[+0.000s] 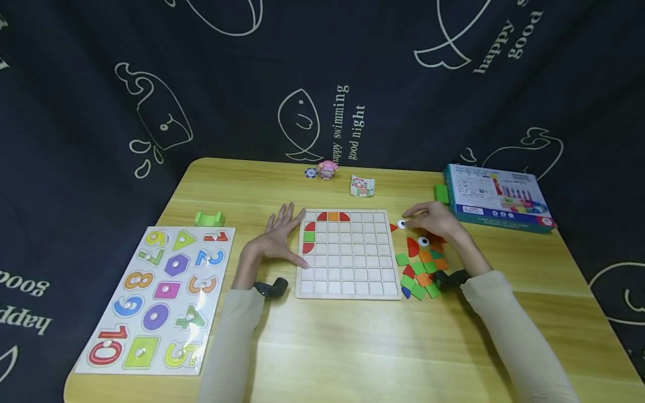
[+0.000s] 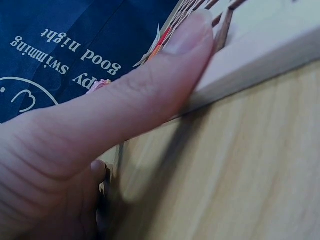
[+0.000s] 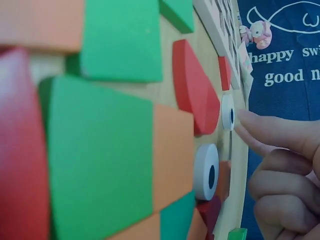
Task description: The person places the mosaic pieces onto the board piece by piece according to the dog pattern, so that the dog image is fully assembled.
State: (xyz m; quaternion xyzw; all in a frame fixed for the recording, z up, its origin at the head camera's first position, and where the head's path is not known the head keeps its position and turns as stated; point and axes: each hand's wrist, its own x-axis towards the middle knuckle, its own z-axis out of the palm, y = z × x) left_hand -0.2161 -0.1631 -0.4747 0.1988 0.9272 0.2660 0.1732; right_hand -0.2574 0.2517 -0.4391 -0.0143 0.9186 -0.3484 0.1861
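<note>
My left hand (image 1: 276, 238) has its fingers spread along the left side of a wooden grid board (image 1: 347, 295). Its thumb (image 2: 185, 42) rests on the board's rim in the left wrist view. Red rounded pieces (image 1: 309, 248), an orange square (image 1: 333, 216) and a green square (image 1: 309, 236) sit in cells at the upper left. Right of the board, my right hand (image 1: 435, 219) pinches the edge of a white eye disc (image 3: 227, 111) between thumb and forefinger. Whether the disc is off the table cannot be seen. A second eye disc (image 1: 423, 241) lies close by among loose pieces.
Green, orange and red tiles (image 1: 418, 290) lie heaped right of the board. A number puzzle (image 1: 142, 351) covers the table's left side. Behind are a picture card (image 1: 363, 186), a pink figurine (image 1: 327, 169) and a blue box (image 1: 499, 196). A green block (image 1: 209, 219) stands above the puzzle.
</note>
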